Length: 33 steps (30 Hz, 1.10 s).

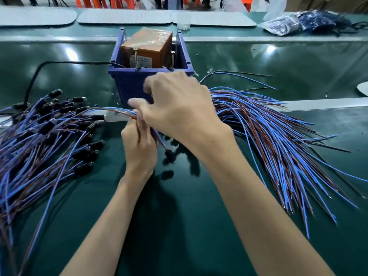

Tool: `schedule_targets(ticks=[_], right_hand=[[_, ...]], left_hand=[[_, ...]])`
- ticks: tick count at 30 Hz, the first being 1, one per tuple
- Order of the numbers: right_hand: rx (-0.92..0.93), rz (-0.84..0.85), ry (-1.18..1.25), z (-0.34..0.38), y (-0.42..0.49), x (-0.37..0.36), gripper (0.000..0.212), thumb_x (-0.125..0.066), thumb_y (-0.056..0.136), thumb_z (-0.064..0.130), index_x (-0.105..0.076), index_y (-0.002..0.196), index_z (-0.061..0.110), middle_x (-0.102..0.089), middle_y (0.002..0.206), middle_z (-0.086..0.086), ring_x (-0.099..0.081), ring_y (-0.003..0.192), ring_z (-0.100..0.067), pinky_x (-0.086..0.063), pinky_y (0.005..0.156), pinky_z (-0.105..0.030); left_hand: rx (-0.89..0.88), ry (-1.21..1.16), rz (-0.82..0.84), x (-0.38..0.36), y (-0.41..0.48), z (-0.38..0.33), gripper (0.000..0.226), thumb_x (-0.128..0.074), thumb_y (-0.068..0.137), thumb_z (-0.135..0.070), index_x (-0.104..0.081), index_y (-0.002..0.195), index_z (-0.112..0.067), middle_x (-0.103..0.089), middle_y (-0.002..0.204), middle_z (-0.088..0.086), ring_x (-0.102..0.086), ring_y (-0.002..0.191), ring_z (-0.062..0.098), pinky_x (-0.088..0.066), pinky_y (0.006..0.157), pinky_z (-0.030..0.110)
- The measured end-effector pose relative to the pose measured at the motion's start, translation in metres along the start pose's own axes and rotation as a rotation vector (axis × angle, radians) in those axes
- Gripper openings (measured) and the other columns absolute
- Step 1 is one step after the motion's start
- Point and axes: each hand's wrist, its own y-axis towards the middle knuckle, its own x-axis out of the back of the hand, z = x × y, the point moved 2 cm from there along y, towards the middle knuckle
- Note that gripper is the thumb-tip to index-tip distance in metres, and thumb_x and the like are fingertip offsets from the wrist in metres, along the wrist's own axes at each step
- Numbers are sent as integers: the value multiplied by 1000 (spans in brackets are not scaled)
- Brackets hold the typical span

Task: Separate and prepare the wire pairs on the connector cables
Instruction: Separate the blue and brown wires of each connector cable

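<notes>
Forearms come in over the belt (189, 226) and meet just in front of the bin (133, 84). Left hand (139, 144) is nearer me, fingers curled round one cable (117, 111). Right hand (179, 108) sits above it, nearer the bin, pinching the same cable (fingertips blurred, exact grip unclear). Cable's long axis: wires arch away leftward from the hands; connector (170, 155) hangs below them, on the bin's near side. Judgement: the split starts at the pinch, parting blue from brown along that leftward run. Left heap (49, 136) and right heap (268, 140) flank the bin. Box (147, 50) inside it carries a white label, print unreadable.
</notes>
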Motion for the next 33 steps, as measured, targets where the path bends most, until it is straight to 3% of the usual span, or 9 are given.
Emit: schedule_targets(ticks=[2,5,10,13,17,22,26,29,33], right_hand=[[54,116,127,8,13,-7,50,-62,86,53,-63,117,14,-65,106,0,-58,100,-23,-47,82,-34],[68,234,312,16,23,-20,40,-66,89,38,-63,117,10,-67,103,-5,-63,95,-25,-52,87,-39],[73,70,725,12,24,-15,23,-57,96,18,-72,87,3,-59,65,-5,-50,57,-13,-48,63,-34],[-24,-34,1008,3,25,-6,32,-46,102,20,-70,90,5,-46,58,2,-41,55,-12,-42,59,-37],[-135,-199,1332,-13,26,4,31,-35,105,15,-63,95,4,-37,64,1,-33,48,-3,-30,51,-22],[-258,-342,1310,-26,30,8,31,-38,104,21,-63,88,14,-44,62,13,-38,58,-3,-33,63,-25],[-296,-222,1103,-23,31,-1,50,-38,103,34,-65,95,-6,-39,58,8,-40,59,-10,-42,68,-36],[-285,-251,954,-16,31,-10,33,-49,99,23,-72,90,1,-51,60,9,-51,75,-15,-52,85,-48],[-312,-345,950,-14,31,-19,16,-66,89,19,-77,81,11,-66,61,4,-64,73,-13,-57,80,-43]], left_hand=[[-98,66,105,-3,-3,-6,50,-36,89,11,-34,59,-30,-45,46,-19,-34,44,-4,-27,44,15],[-137,130,221,-4,-4,-10,26,-38,82,9,-45,68,-12,-51,62,4,-39,52,9,-37,46,41],[-132,25,293,-4,-7,-17,46,-46,96,-21,-40,54,-37,-42,45,-16,-31,41,-2,-26,44,14],[-62,-44,340,-7,-8,-23,46,-41,96,-50,-34,55,-31,-36,45,-14,-28,42,2,-24,43,20],[19,-83,419,-8,-8,-21,47,-42,95,-33,-29,50,-28,-29,44,-7,-25,40,18,-25,44,24],[91,-42,513,-6,-9,-22,44,-41,87,-34,-38,48,-12,-35,45,13,-33,43,22,-28,47,29],[115,-27,340,-5,-6,-26,48,-45,93,-34,-40,63,3,-39,55,22,-35,49,24,-30,50,33],[99,-8,273,-7,-5,-26,32,-46,95,-21,-45,66,-8,-43,51,4,-39,46,7,-32,46,17],[78,-60,229,-5,-3,-27,33,-44,99,-27,-46,68,-15,-46,46,-3,-38,39,15,-33,43,19]])
